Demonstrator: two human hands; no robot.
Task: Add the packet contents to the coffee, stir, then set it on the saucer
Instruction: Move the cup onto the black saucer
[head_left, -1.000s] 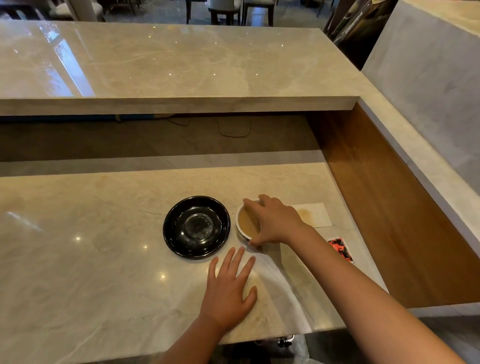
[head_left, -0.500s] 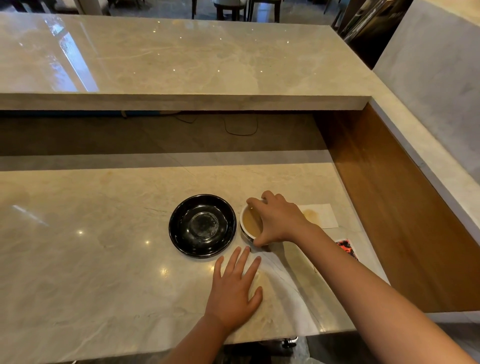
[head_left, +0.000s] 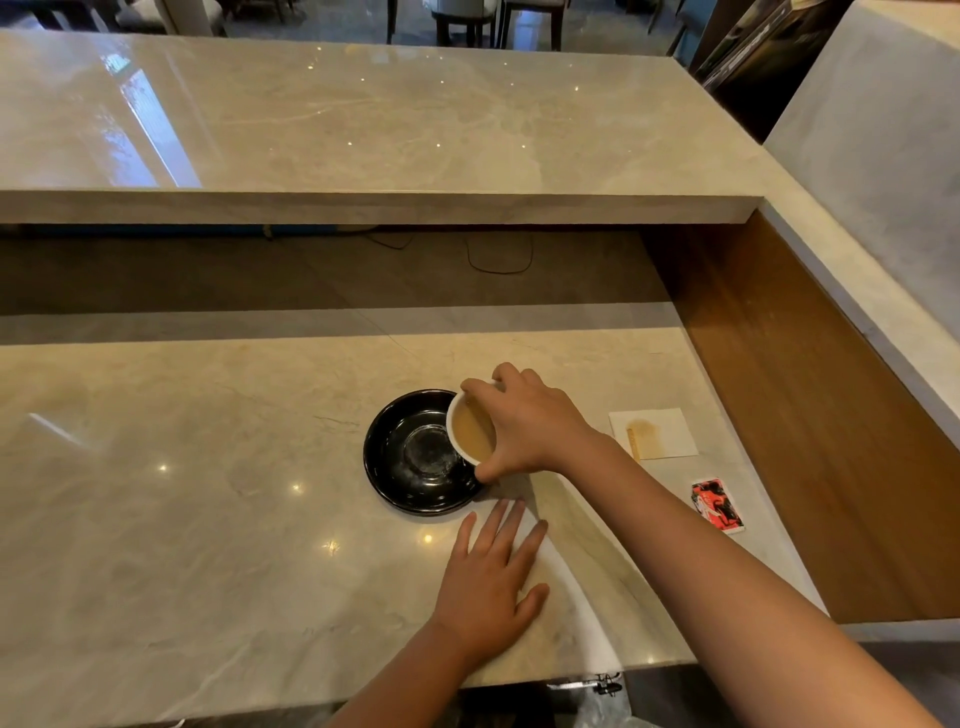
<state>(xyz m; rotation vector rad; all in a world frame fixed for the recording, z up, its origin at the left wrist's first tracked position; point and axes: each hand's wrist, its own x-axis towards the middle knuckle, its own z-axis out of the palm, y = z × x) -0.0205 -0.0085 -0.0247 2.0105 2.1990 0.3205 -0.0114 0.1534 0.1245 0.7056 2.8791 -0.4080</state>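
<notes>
Over the right rim of the glossy black round saucer (head_left: 415, 457), the right hand (head_left: 530, 426) grips a small white cup of pale brown coffee (head_left: 470, 431) from above, fingers round its rim, cup tilted. Left hand (head_left: 493, 577) lies flat, fingers spread, on the beige marble table (head_left: 182, 519). Further right: stained white napkin (head_left: 654, 434), then red-and-black packet (head_left: 717, 506), apart.

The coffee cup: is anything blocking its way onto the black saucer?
Nothing visible does. The right hand holds the coffee cup over the right edge of the black saucer, whose well is bare. The left hand lies flat on the counter, nearer the camera than the saucer.
</notes>
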